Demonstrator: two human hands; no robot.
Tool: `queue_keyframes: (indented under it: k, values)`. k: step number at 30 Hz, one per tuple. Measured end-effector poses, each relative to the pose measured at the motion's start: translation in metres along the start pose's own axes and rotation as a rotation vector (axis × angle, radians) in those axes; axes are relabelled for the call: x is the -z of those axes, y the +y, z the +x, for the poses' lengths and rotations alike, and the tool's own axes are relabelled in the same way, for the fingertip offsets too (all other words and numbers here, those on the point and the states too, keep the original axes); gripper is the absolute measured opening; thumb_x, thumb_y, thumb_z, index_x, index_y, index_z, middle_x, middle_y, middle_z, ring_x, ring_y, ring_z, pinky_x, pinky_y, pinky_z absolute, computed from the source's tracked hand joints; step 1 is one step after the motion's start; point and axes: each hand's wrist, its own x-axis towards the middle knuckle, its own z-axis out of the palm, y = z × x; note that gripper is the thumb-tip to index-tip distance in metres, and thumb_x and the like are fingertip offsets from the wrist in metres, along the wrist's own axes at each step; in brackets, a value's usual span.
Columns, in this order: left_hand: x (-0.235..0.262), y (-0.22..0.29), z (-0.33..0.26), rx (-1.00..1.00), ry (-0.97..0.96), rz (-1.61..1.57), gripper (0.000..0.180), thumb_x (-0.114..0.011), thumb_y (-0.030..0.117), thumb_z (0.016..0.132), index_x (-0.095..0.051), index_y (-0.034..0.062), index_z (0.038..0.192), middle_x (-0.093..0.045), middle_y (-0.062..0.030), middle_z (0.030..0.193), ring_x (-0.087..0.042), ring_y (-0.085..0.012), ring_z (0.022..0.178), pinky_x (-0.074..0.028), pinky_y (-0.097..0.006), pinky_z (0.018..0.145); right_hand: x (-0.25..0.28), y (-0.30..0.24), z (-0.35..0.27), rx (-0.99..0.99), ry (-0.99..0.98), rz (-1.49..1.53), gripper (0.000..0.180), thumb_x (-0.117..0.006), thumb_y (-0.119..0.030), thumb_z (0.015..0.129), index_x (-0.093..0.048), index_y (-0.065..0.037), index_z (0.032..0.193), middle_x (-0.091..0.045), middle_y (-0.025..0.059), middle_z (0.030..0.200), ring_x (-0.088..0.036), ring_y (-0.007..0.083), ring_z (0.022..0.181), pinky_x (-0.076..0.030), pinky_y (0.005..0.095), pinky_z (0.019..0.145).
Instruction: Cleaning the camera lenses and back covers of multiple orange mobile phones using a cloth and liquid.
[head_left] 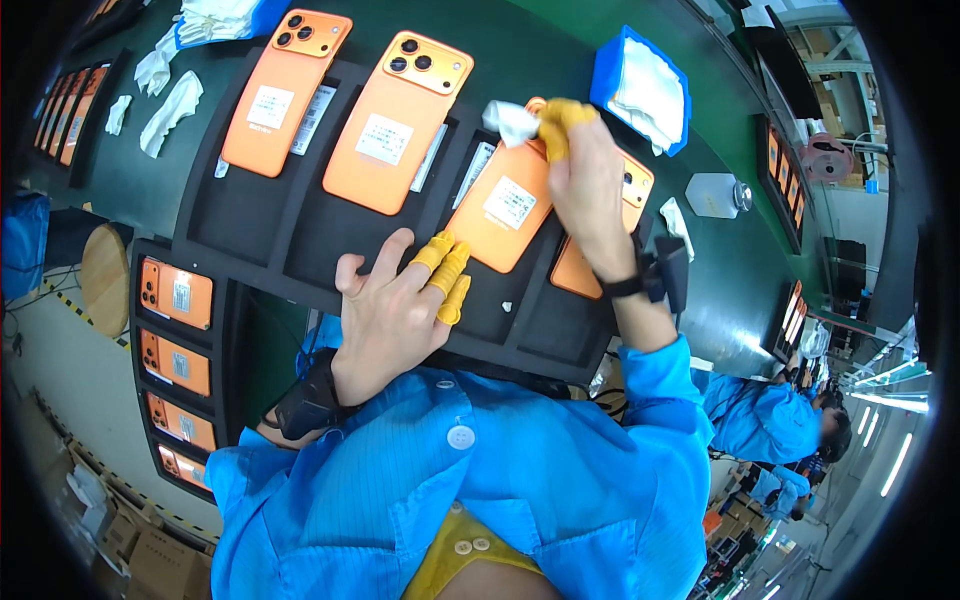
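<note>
My right hand (590, 175) pinches a crumpled white wiping cloth (510, 122) in fingers covered with yellow finger cots. It is over the camera end of an orange phone (483, 230), hiding much of that end. My left hand (395, 305), with yellow cots on several fingers, reaches to the lower left corner of the same phone. Its fingers are stretched out and hold nothing. A black tray (330, 278) with compartments carries this phone and three others: an orange phone (285, 85) far left, a larger-looking phone (400, 115) beside it, and a partly covered phone (577, 270) right.
A blue bin of white cloths (684, 118) stands back right, near a clear bottle with a metal cap (715, 195). Loose cloths (172, 112) lie back left. Another black tray of orange phones (147, 405) is at lower left. A co-worker in blue (770, 420) sits at right.
</note>
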Motion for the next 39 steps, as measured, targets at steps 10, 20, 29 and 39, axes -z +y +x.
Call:
queue_keyframes:
  k: [10, 20, 29, 39]
  values:
    - [0.019, -0.029, 0.003, 0.127, 0.282, -0.134, 0.036, -0.077, 0.007, 0.069, -0.070, 0.0089, 0.104, -0.063, -0.0070, 0.109, -0.055, -0.0289, 0.098, -0.042, -0.039, 0.086, 0.002, -0.053, -0.051, 0.304, -0.248, 0.214, 0.024, -0.066, 0.001, 0.066, -0.067, -0.004, 0.090, -0.057, 0.0092, 0.079, -0.059, 0.0272, 0.079, -0.050, 0.0360, 0.071]
    - [0.025, -0.065, -0.016, 0.425, 0.086, 0.010, 0.060, -0.056, 0.001, 0.059, -0.055, -0.0078, 0.119, -0.055, -0.0216, 0.098, -0.052, -0.0391, 0.088, -0.042, -0.043, 0.074, 0.044, -0.043, -0.061, 0.087, -0.523, 0.368, 0.023, -0.071, -0.001, 0.072, -0.066, -0.002, 0.094, -0.061, 0.0135, 0.084, -0.062, 0.0318, 0.086, -0.050, 0.0384, 0.072]
    - [0.017, -0.015, -0.025, 0.164, -0.040, -0.003, 0.050, -0.066, 0.007, 0.064, -0.065, 0.0010, 0.114, -0.061, -0.0144, 0.108, -0.049, -0.0352, 0.097, -0.039, -0.041, 0.075, -0.034, -0.023, 0.072, 0.109, -0.018, 0.253, 0.011, -0.061, -0.001, 0.079, -0.062, 0.000, 0.090, -0.057, 0.0164, 0.089, -0.059, 0.0339, 0.081, -0.049, 0.0410, 0.068]
    - [0.023, -0.021, -0.019, 0.142, -0.127, -0.022, 0.034, -0.067, 0.007, 0.062, -0.074, 0.0024, 0.094, -0.063, -0.0123, 0.096, -0.048, -0.0356, 0.096, -0.037, -0.043, 0.076, -0.056, -0.039, 0.076, 0.203, 0.077, 0.160, 0.023, -0.058, 0.003, 0.072, -0.058, -0.002, 0.095, -0.052, 0.0150, 0.084, -0.055, 0.0331, 0.081, -0.047, 0.0430, 0.068]
